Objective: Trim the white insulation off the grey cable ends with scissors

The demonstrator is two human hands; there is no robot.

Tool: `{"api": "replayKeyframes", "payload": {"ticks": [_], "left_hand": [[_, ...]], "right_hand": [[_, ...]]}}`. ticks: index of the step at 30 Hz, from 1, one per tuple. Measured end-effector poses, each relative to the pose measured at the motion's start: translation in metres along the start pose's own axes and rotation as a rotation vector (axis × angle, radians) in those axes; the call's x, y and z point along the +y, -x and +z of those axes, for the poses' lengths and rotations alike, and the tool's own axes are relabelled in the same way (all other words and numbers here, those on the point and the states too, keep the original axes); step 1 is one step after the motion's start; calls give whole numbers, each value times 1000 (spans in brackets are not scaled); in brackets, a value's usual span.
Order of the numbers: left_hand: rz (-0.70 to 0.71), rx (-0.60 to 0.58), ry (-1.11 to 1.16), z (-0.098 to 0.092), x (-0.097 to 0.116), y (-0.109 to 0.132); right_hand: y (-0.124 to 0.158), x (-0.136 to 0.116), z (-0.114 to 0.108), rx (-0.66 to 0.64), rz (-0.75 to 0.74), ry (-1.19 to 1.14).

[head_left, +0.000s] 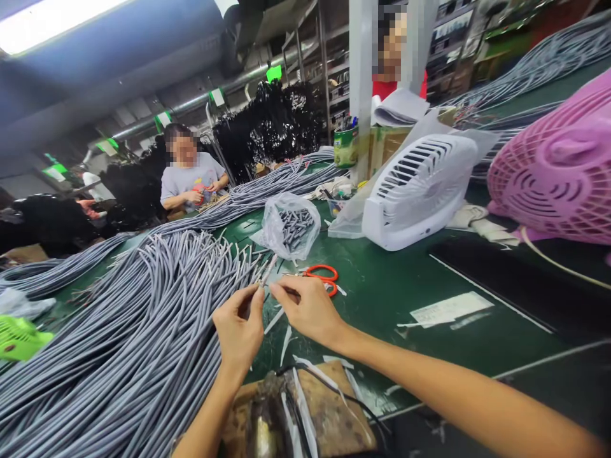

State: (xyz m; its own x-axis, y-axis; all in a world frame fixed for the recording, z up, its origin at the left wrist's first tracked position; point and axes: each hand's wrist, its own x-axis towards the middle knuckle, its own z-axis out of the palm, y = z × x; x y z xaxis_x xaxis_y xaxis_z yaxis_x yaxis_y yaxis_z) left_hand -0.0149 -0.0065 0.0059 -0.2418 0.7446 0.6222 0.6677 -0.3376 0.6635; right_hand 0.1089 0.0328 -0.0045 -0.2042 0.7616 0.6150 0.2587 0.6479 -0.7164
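My left hand (242,326) pinches thumb against fingertips at the end of a thin grey cable (270,270), whose pale tip points up and away. Just to the right, my right hand (308,310) is also closed in a pinch, its fingertips almost meeting the left ones. What lies between the right fingertips is too small to make out. A big bundle of grey cables (157,331) spreads over the table to the left, with pale ends close to my hands. Behind my right hand lie scissors with orange handles (322,273).
A clear bag of short grey pieces (293,226) sits beyond my hands. A white fan (420,191) and a pink fan (554,165) stand at right on the green table (382,299). A worn block (329,407) is nearest me. Across the table, a person (193,175) works.
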Motion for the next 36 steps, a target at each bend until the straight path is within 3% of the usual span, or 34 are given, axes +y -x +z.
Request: {"api": "replayKeyframes", "payload": {"ticks": [4, 9, 15, 20, 24, 27, 31, 36], "left_hand": [[139, -15, -88, -2, -2, 2], [220, -12, -97, -7, 2, 1], [244, 39, -130, -1, 1, 3], [148, 12, -76, -1, -3, 1], [-29, -6, -63, -2, -12, -7], [-111, -31, 25, -2, -13, -11], [-71, -34, 95, -5, -4, -8], [-13, -47, 24, -7, 0, -4]], "right_hand": [[3, -2, 0, -5, 14, -34], [7, -3, 0, 73, -219, -8], [2, 1, 5, 35, -17, -22], [8, -2, 3, 179, -382, 159], [19, -13, 2, 131, -702, 180], [18, -13, 3, 93, -554, 162], [5, -2, 2, 95, -269, 178], [1, 2, -2, 77, -195, 168]]}}
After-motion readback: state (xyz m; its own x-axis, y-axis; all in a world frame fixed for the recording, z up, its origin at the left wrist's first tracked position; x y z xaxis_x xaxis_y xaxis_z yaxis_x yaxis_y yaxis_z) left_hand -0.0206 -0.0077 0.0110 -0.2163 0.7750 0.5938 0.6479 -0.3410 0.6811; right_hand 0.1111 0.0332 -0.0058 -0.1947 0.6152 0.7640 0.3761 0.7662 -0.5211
